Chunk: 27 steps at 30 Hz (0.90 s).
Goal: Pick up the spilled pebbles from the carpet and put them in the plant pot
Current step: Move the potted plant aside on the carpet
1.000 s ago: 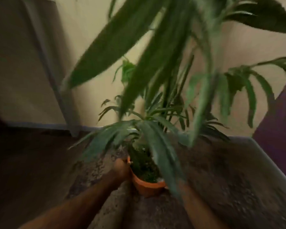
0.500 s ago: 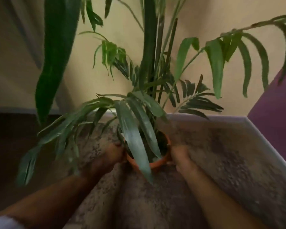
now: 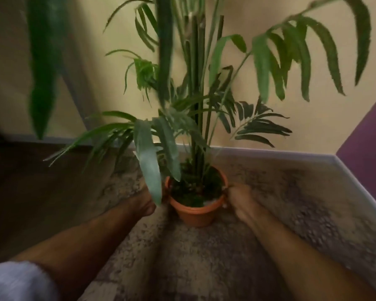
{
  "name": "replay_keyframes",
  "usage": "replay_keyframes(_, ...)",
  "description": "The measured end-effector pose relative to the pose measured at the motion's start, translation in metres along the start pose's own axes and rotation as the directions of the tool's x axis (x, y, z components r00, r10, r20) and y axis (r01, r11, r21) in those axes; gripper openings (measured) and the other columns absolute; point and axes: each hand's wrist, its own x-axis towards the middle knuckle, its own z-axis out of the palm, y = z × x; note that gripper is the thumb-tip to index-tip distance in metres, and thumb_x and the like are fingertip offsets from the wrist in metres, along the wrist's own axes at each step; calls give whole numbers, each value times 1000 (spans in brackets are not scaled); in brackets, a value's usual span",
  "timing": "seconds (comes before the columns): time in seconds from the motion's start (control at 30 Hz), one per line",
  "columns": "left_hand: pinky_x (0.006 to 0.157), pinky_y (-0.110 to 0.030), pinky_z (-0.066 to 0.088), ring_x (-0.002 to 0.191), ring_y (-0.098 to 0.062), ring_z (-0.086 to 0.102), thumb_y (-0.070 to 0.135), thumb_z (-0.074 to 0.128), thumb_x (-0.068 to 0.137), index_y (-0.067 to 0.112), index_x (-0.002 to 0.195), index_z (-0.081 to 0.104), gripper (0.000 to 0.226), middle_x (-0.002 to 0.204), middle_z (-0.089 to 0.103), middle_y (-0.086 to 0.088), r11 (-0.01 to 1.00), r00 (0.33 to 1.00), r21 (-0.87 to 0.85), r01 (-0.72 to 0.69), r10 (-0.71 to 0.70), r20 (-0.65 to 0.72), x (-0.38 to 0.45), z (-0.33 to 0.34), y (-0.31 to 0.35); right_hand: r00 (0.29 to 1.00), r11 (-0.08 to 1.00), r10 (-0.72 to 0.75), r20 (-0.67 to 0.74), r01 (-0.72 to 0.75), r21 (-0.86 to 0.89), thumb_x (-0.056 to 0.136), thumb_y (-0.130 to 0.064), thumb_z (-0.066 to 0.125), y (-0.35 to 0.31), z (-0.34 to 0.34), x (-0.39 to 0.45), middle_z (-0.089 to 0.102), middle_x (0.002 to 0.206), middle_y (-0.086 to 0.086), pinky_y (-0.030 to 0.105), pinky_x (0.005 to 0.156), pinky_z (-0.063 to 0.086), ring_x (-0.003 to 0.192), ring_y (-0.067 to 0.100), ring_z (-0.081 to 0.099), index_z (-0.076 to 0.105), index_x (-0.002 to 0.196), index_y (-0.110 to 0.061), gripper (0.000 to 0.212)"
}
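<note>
Presently you are bracing the plant pot (image 3: 196,210) from both sides. Your left hand (image 3: 144,202) is pressing against the pot's wall at its nine o'clock; a drooping leaf (image 3: 149,164) is covering the fingers, so I cannot tell whether they are spread or curled. Your right hand (image 3: 238,197) is curling round the rim at three o'clock, fingers closed on it, with something small and pale showing at the fingertips, too blurred to name as a pebble.

The pot is standing upright on the carpet (image 3: 204,263), directly at twelve o'clock from you, between the two hands, its stems running vertically toward the wall (image 3: 291,135). A pale patch, seemingly pebbles (image 3: 211,200), is lying inside the rim on the near right, closest to your right hand.

No loose pebbles are showing clearly on the mottled carpet; the pattern and blur are hiding them if present. By my judgement, both hands are equally near the pot, and the right is better placed for dropping into the opening.
</note>
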Motion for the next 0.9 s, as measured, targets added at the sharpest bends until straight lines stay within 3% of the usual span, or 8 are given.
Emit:
replay_keyframes(0.17, 81, -41, 59, 99, -26, 70, -1, 55, 86, 9, 117, 67, 35, 111, 72, -12, 1000, 998, 4, -12, 12, -56, -9, -13, 4, 997, 998, -39, 61, 36, 56, 91, 5, 44, -8, 19, -15, 53, 58, 13, 20, 31, 38, 30, 12, 47, 59, 82, -7, 21)
replay_keyframes(0.33, 50, -19, 54, 82, -24, 62, -9, 47, 90, -2, 110, 63, 26, 113, 63, -18, 997, 976, -66, 32, -46, -215, -21, -30, 12, 992, 997, -47, 114, 40, 64, 92, 4, 43, -15, 47, -23, 54, 58, 11, 21, 32, 41, 31, 11, 51, 57, 80, -10, 23)
replay_keyframes(0.4, 57, -22, 55, 82, -20, 65, -9, 48, 90, 2, 111, 65, 29, 109, 67, -15, 1000, 979, -24, 15, -19, -204, -29, -39, 13, 991, 998, -42, 126, 36, 45, 93, 2, 43, -13, 57, -27, 56, 60, 11, 21, 32, 44, 32, 11, 53, 57, 78, -12, 24)
replay_keyframes(0.53, 58, -21, 56, 73, -7, 70, -14, 48, 87, 19, 89, 71, 41, 80, 75, 7, 1000, 986, 24, -5, 9, -167, -42, -50, 5, 989, 999, -12, 148, 6, 43, 93, 2, 43, -5, 69, -35, 55, 61, 10, 22, 32, 44, 32, 11, 53, 56, 82, -11, 22)
replay_keyframes(0.67, 76, -34, 55, 90, -24, 65, -10, 49, 89, 4, 105, 66, 26, 103, 67, -10, 987, 981, 158, -39, 68, -181, -42, -59, -2, 990, 999, -8, 137, 2, 44, 94, 0, 43, -1, 67, -38, 54, 64, 8, 22, 35, 46, 45, 16, 51, 58, 81, -12, 23)
replay_keyframes(0.73, 85, -35, 51, 97, -24, 64, -10, 52, 89, -2, 108, 64, 24, 111, 64, -17, 980, 974, 186, -71, 109, -199, -39, -63, -6, 988, 999, 17, 155, -24, 40, 95, -2, 44, 1, 64, -38, 55, 64, 8, 23, 36, 48, 46, 16, 51, 60, 83, -13, 22)
replay_keyframes(0.83, 73, -26, 50, 82, -18, 66, -7, 52, 91, 3, 93, 66, 18, 97, 66, -15, 987, 972, 158, -41, 76, -222, -42, -60, -8, 973, 999, 42, 225, -42, -4, 95, -5, 45, 0, 58, -41, 60, 76, 12, 26, 41, 52, 56, 19, 57, 61, 87, -13, 19)
replay_keyframes(0.9, 57, -18, 51, 71, -12, 69, -6, 50, 93, 4, 98, 67, 20, 86, 68, -10, 993, 963, 112, -29, 58, -264, -49, -49, -3, 966, 996, 28, 259, -6, -86, 96, -8, 47, -1, 52, -40, 62, 82, 15, 27, 46, 52, 59, 21, 59, 61, 95, -11, 15)
